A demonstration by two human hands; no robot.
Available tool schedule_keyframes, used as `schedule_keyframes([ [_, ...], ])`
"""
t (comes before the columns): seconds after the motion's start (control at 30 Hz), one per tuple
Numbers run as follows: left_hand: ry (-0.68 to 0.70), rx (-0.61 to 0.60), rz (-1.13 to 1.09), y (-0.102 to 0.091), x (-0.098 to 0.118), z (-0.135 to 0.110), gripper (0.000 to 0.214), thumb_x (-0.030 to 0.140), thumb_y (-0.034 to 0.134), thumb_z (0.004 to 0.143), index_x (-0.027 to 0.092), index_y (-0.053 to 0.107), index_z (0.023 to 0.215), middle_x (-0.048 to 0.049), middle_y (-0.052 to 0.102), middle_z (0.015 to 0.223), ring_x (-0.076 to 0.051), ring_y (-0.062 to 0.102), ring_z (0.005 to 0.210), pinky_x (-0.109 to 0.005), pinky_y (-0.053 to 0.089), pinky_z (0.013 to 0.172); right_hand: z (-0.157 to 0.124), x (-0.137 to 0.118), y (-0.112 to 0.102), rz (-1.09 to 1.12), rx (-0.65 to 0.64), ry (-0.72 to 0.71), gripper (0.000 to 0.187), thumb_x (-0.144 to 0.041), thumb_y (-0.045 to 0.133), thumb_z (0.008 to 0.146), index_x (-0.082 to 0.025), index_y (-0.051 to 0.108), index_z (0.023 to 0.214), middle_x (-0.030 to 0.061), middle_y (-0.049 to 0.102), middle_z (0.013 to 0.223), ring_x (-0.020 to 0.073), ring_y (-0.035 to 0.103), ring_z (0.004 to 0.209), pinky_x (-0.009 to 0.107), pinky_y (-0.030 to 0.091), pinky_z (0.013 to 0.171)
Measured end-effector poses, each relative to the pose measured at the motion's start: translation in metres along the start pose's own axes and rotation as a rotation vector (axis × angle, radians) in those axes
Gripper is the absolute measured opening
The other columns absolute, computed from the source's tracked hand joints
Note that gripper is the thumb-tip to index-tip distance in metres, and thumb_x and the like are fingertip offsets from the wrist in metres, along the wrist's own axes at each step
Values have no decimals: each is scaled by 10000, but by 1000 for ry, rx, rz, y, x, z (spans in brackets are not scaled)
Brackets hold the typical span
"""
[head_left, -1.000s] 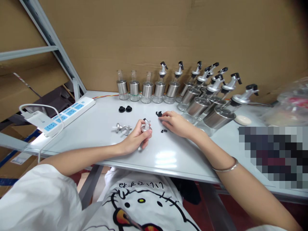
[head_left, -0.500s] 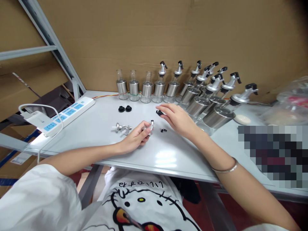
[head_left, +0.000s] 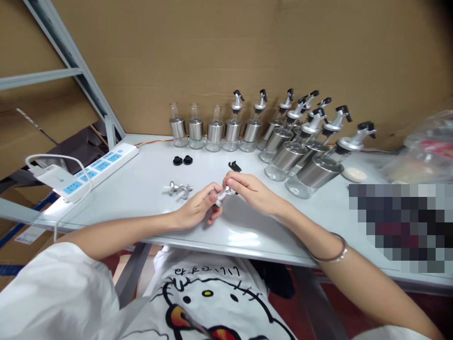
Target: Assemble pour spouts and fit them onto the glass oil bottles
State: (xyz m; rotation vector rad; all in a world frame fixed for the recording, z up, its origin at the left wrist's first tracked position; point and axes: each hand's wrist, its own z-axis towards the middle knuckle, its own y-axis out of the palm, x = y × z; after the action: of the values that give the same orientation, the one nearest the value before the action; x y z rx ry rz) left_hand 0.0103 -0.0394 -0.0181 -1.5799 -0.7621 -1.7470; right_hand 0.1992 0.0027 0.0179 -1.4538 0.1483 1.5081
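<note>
pourer of silver metal (head_left: 222,196) is gripped by the left hand (head_left: 194,207), its tip pinched by the right hand (head_left: 254,191); three steel-sleeved glass bottles (head_left: 196,127) are left untopped, spouted ones (head_left: 320,171) seemingly finished.

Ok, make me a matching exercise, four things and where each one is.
1. silver pourer spout
2. round black stoppers
3. white power strip with blue sockets
4. small black plastic parts

A. at the table's left end
B. just beyond the right hand
C. gripped by the left hand
D. in front of the leftmost glass bottles

Pairs: 1-C, 2-D, 3-A, 4-B
</note>
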Motion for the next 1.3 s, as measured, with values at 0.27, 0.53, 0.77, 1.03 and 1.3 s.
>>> schedule_keyframes([
  [0.27,-1,9,-2,-1,-1,3,443,614,532,832,205,372,891,52,529,742,-56,498,517,-222,378,549,0,-4,-4,-6,-50,89,397,-413,374,920,-203,341,585,-56,301,566,93,286,529,251,256,533],
  [0.53,68,97,41,-10,1,9,461,618,586,788,196,403,823,72,426,662,-53,370,501,-207,270,496,-1,-4,0,10,-47,98,345,-421,355,948,-202,392,684,-36,415,633,113,395,601,257,335,606],
  [0.77,3,205,230,-7,6,8,455,436,735,676,203,356,775,69,390,697,-79,345,606,-215,293,579,-1,-6,-1,-63,-14,41,277,-368,384,942,-192,468,746,-29,469,660,118,434,619,256,337,618],
  [1.03,-55,148,282,-6,7,6,374,301,673,732,211,315,787,80,362,712,-65,356,586,-207,309,558,-4,-7,3,-267,-16,0,260,-341,364,944,-192,439,745,-41,423,624,105,377,562,241,296,569],
  [1.3,3,68,32,-2,6,4,335,291,610,823,236,304,949,70,519,796,-43,551,518,-195,420,530,-2,-5,2,-371,-30,-8,157,-234,345,903,-192,445,790,-12,506,678,120,424,588,249,324,604],
])
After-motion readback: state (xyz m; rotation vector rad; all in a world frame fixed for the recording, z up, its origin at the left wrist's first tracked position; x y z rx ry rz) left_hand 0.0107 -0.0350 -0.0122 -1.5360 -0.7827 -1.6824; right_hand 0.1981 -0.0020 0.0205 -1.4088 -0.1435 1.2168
